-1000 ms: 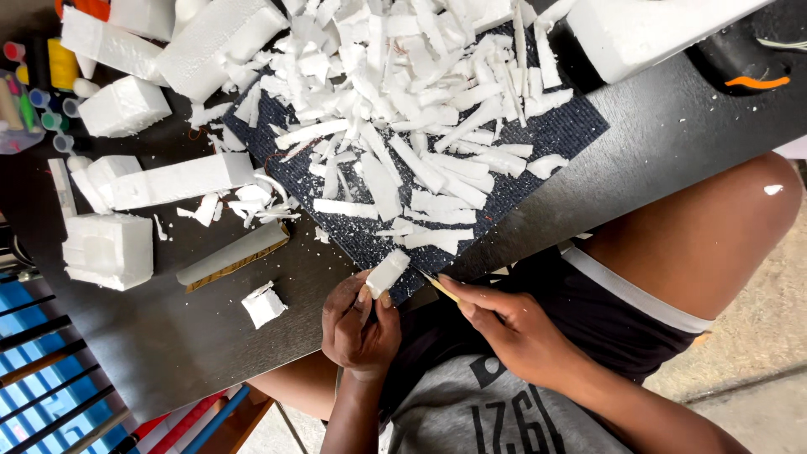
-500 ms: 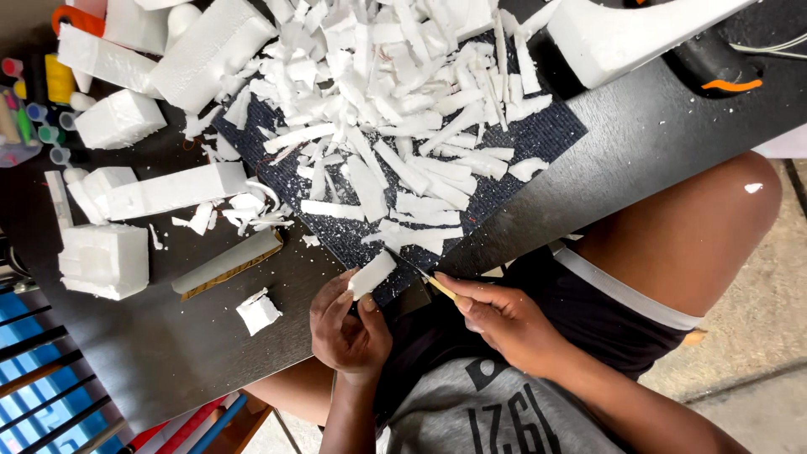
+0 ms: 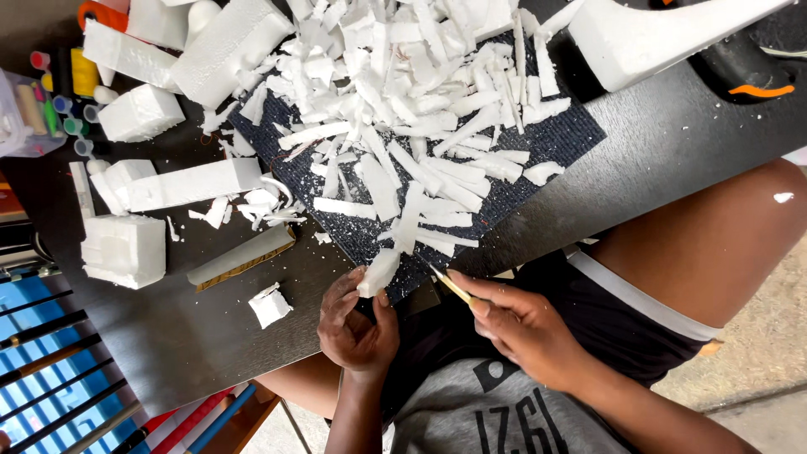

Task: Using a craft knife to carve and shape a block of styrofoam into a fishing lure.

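At desk [image 3: 672, 143] edge, left hand [image 3: 357, 324] pinches small white foam piece [image 3: 378, 271] in clenched grip, right hand [image 3: 525, 328] grasps thin blade [image 3: 445, 282] just beside it; carving step judged underway, next cut needs steady angle.

- Dark, smooth table [image 3: 672, 143] across most of the view, with soft daylight reflected on its surface.
- Dark blue textured mat [image 3: 538, 181] lying on the table.
- Grey concrete floor [image 3: 756, 370] at lower right, rough and lightly cracked.
- Blue floor area with dark metal bars [image 3: 42, 378] at lower left.
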